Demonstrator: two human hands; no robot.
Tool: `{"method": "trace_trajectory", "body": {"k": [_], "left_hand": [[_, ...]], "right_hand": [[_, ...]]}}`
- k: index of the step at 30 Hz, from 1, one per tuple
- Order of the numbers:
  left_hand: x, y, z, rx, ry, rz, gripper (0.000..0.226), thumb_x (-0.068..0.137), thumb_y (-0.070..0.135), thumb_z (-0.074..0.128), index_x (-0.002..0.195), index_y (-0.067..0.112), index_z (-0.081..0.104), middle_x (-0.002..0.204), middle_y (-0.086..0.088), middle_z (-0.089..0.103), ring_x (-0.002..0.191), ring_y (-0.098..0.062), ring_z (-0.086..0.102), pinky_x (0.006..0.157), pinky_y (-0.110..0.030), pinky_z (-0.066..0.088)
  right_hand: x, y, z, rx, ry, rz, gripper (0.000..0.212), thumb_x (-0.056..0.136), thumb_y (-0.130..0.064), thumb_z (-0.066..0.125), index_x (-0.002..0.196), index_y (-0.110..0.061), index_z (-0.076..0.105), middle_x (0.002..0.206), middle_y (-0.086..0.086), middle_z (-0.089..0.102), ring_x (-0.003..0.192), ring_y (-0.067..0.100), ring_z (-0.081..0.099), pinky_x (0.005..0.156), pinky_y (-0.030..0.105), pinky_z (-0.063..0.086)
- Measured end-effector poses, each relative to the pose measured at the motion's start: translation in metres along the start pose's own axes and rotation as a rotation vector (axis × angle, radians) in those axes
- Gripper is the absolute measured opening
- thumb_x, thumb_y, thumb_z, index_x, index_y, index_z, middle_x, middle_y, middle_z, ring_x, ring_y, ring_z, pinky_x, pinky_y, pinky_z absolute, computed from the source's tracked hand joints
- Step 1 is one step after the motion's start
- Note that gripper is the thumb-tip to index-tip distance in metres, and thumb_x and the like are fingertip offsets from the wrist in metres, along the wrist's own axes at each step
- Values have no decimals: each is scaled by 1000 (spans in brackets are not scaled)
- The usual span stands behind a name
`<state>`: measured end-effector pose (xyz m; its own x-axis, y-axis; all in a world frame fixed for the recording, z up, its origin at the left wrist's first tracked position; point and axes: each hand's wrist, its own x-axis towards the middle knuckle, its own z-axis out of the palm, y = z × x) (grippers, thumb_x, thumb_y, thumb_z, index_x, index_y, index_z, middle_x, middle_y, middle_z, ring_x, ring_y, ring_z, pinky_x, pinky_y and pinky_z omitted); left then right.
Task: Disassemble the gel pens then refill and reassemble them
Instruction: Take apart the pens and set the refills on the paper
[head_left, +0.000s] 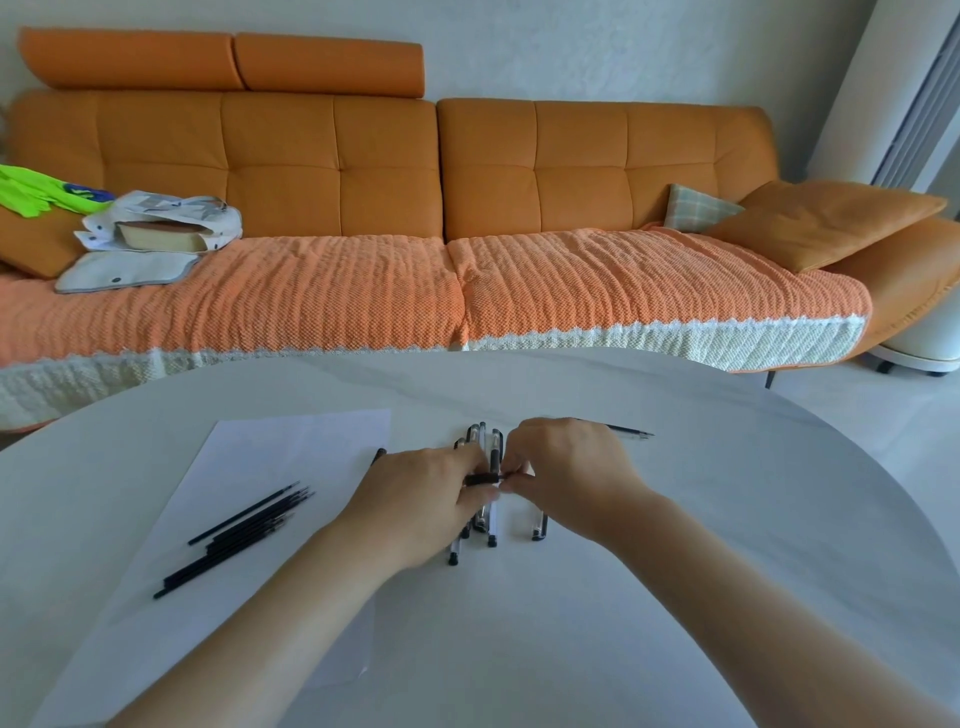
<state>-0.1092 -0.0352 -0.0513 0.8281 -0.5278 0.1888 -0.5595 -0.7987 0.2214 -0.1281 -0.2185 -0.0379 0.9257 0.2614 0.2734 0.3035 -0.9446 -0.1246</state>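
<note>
Head view | left hand (415, 499), right hand (566, 467): fingers pinch one gel pen (480, 478) | about six refills (244, 525) on paper (291, 441)

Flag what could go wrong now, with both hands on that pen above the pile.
1. The left hand and right hand pinch the pen directly over the pen pile; a part slipping free could vanish among them.
2. The lone refill just beyond the right hand could get nudged and roll across the table.

soft daylight, faint shadows, wide-angle bending at edges
</note>
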Motion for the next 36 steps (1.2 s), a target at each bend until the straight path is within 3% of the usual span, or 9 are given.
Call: {"method": "trace_trajectory", "body": {"k": [3,8,14,17,23,28,30,33,36], "left_hand": [[0,-1,-2,31,26,31,21,99,45,45,115,37,53,91,7,68,84,-20,64,64,-30,43],[4,-5,-1,115,-20,-32,36,103,44,31,89,24,58,80,4,62,75,-20,58,66,-31,44],[1,-1,-2,33,24,37,18,97,48,47,111,38,50,92,10,66,85,-17,63,65,-31,45],[3,-8,-3,88,39,37,19,99,45,42,108,35,55,91,9,64,83,-17,61,64,-31,44],[7,-22,-10,142,56,-27,22,98,51,39,103,36,54,88,16,60,85,-14,61,66,-29,45],[25,-13,-15,259,170,-158,10,97,43,50,97,34,46,59,11,47,54,-14,47,45,-26,27],[40,2,-10,217,212,-138,13,97,44,50,107,36,51,65,10,53,57,-14,49,47,-25,28],[70,32,2,109,217,-20,30,97,46,49,127,43,54,105,12,63,84,-16,63,56,-26,35],[97,50,13,110,233,70,25,96,44,53,118,40,65,99,8,60,83,-17,63,58,-26,43]], "right_hand": [[2,0,1,-3,12,6,13,87,-39,68,93,-28,69,94,-10,67,83,16,62,67,31,47],[1,3,3,14,33,-9,10,87,-35,70,90,-26,67,91,-10,65,78,17,61,64,31,48],[-1,6,2,61,6,-58,13,92,-40,59,97,-34,69,92,-12,65,77,14,59,66,33,52],[-2,9,-1,54,-31,-49,18,95,-40,55,99,-34,71,94,-12,64,81,14,60,68,33,51],[-7,40,-7,-23,-60,129,23,98,-30,48,97,-31,71,99,-11,67,90,17,61,68,30,50],[-12,79,-13,-15,-29,351,25,96,-24,47,89,-28,71,89,-11,69,81,17,60,58,25,43],[-14,89,-16,33,-29,405,24,96,-26,47,92,-30,71,89,-11,69,84,17,60,58,25,40],[-16,100,-21,97,-16,440,23,95,-29,49,98,-32,71,95,-12,70,90,19,62,65,27,48],[-17,108,-23,170,21,445,21,95,-29,52,98,-33,72,95,-12,71,90,19,63,73,31,54]]}}
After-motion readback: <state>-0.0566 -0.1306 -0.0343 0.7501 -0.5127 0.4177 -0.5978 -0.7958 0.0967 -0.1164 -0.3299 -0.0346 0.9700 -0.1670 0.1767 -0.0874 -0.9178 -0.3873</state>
